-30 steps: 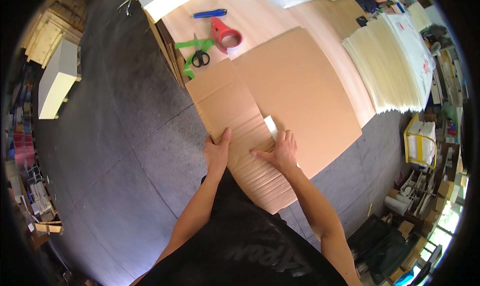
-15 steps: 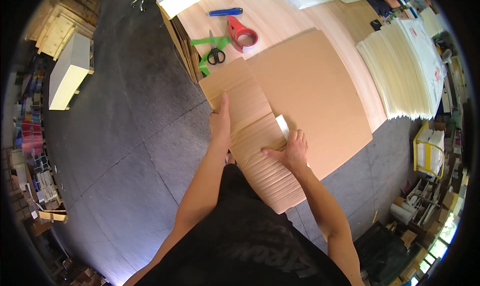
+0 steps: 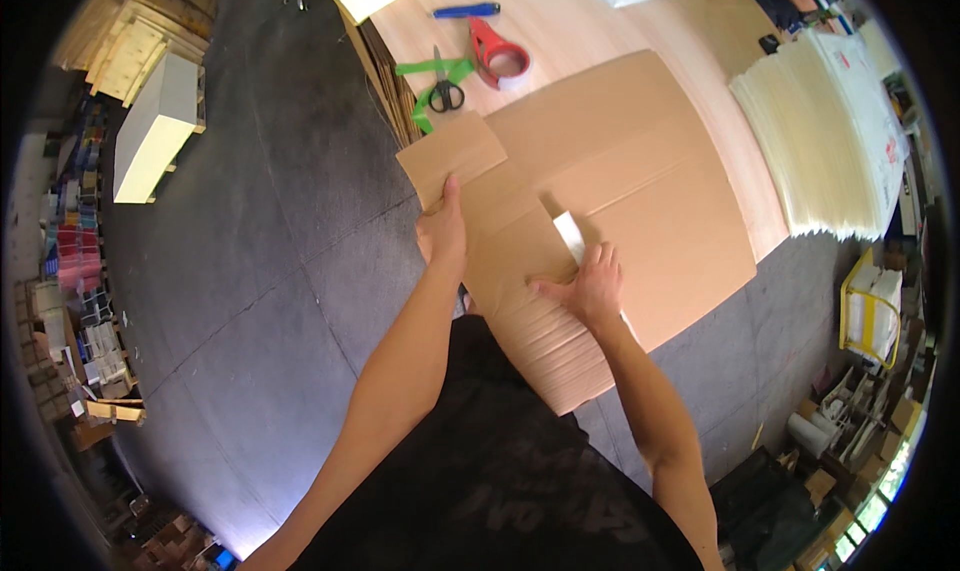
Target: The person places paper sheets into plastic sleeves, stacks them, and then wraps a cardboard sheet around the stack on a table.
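A narrow piece of creased brown cardboard [image 3: 510,241] lies at the table's near left corner, partly over a large flat cardboard sheet [image 3: 670,211]. Its near end [image 3: 560,356] is ridged with many parallel creases. My left hand [image 3: 442,231] grips the left edge, thumb on top and fingers hidden underneath. On the opposite edge rests my right hand [image 3: 592,283], its thumb on the cardboard and its bent fingers by a white strip [image 3: 570,237]. What these fingers hold beneath is hidden.
Black scissors [image 3: 445,93], green tape [image 3: 412,69], a red tape dispenser [image 3: 498,56] and a blue cutter knife [image 3: 466,11] lie beyond on the table. A tall stack of cream sheets [image 3: 815,141] stands right. Flat cardboard pieces [image 3: 385,81] lean at the table's left side.
The narrow cardboard has bent between my hands, and its far end now shows as a distinct flap. Both hands keep their hold. The whole view has shifted slightly.
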{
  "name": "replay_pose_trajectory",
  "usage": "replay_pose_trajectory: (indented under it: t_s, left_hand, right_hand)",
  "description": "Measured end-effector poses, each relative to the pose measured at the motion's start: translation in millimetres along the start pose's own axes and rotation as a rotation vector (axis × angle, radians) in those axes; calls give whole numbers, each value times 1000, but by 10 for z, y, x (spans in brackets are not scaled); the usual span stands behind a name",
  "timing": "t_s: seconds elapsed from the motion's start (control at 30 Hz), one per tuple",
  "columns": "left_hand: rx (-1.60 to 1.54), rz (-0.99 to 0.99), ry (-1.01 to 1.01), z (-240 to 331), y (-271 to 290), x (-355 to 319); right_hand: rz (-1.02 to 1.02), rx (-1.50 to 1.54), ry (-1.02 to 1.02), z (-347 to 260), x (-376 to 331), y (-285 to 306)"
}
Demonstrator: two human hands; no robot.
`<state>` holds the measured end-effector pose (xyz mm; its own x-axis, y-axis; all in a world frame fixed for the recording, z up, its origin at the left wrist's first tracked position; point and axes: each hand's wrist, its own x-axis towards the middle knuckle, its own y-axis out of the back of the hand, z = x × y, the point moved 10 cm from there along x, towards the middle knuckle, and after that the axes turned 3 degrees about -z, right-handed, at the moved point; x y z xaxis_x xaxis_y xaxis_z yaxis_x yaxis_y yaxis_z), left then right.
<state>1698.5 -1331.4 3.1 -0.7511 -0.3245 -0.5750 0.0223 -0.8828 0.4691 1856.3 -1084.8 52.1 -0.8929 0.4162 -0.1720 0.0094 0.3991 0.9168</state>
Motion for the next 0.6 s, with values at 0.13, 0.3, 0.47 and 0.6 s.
replay_pose_trajectory:
  t_s: [0.13,0.3,0.47,0.6]
  left_hand:
    - [-629,-585,8,284,-353,230]
    - [-584,-389,122,539,-293,684]
    - [-639,-526,170,540,-471,596]
    - [-570,-472,193,378,-513,747]
  right_hand:
    - [5,33,-1,45,-11,21]
    - [-13,55,0,16,-11,6]
    - [-32,76,-30,103,-4,-47]
    - [-48,84,-43,77,-8,-15]
